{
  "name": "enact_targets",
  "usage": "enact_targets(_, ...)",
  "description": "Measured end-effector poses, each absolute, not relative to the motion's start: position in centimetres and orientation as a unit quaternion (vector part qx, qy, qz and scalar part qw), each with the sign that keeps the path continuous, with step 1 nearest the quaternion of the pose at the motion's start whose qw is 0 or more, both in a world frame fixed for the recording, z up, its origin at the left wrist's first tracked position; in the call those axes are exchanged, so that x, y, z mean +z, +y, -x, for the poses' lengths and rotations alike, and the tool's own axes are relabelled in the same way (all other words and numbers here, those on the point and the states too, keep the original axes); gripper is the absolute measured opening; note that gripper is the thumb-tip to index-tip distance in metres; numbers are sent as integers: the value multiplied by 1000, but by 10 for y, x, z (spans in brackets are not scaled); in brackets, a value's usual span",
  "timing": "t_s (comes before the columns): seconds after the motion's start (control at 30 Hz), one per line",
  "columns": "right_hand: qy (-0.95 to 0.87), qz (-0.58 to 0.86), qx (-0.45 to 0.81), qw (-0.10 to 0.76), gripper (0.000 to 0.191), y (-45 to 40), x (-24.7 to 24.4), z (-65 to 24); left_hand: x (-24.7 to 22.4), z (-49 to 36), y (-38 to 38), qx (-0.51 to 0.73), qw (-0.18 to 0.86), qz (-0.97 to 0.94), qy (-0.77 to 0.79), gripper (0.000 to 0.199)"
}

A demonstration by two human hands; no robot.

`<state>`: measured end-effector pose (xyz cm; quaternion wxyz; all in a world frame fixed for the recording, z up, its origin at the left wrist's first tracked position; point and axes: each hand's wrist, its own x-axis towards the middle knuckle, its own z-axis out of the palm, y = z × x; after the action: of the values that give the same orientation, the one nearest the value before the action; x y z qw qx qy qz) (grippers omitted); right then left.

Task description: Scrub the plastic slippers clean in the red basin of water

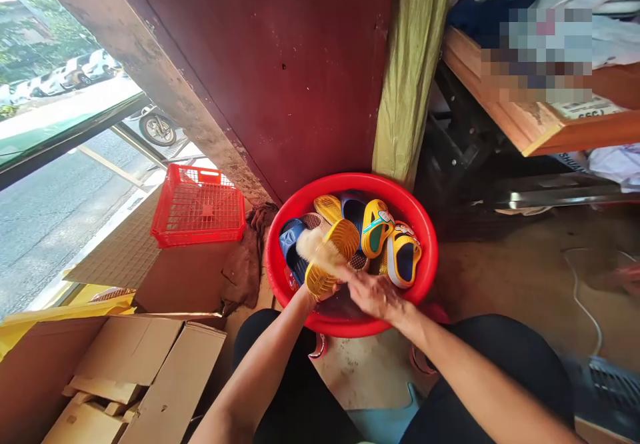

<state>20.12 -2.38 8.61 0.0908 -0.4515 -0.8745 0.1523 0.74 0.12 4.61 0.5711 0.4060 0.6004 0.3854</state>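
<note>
My left hand (315, 294) grips a yellow slipper (334, 255) with its ridged sole facing up, low over a round red plastic basin (350, 183). My right hand (374, 295) is shut on a scrubbing brush (314, 247) with pale bristles, which press on that sole. The brush's back is mostly hidden by my fingers. Other children's slippers lie heaped in the basin, among them a blue one (291, 247) and a yellow and navy one (403, 255). A yellow slipper with a teal strap (376, 229) rests beside them. Dark water shows at the basin's near side.
A red plastic crate (197, 207) and a brown rag (247, 257) lie left of the basin. Flattened cardboard boxes (133, 371) fill the lower left. A dark red panel (260, 64) rises behind the basin, and a white cable (583, 297) crosses the floor on the right.
</note>
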Motion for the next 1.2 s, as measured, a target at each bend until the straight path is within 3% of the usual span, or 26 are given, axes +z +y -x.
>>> enact_targets(0.1,-795,576,154,113,60,8,102,-227,58,-9,3,354,631,-393,567,61)
enact_targets(0.2,-748,614,147,205,59,30,125,-261,67,-19,11,376,612,-398,571,54)
enact_targets(0.3,-721,611,137,297,61,30,140,-285,73,-42,31,411,549,-432,585,46)
enact_targets(0.4,-696,631,148,309,62,24,144,-296,83,-78,63,431,410,-519,613,38)
enact_targets(0.53,-710,631,154,271,62,22,144,-304,98,-119,91,369,294,-614,632,26)
enact_targets(0.7,-711,665,157,167,55,23,151,-308,88,-102,68,382,318,-667,554,38)
enact_targets(0.8,-721,653,152,172,56,19,157,-301,67,-68,37,315,263,-678,610,36)
enact_targets(0.93,-779,582,178,151,60,6,156,-275,33,-51,8,218,236,-698,640,80)
enact_targets(1.1,-819,526,225,49,60,-1,132,-248,11,-70,8,223,243,-661,675,78)
enact_targets(1.2,-789,576,213,10,59,9,120,-249,20,-67,14,305,250,-647,653,100)
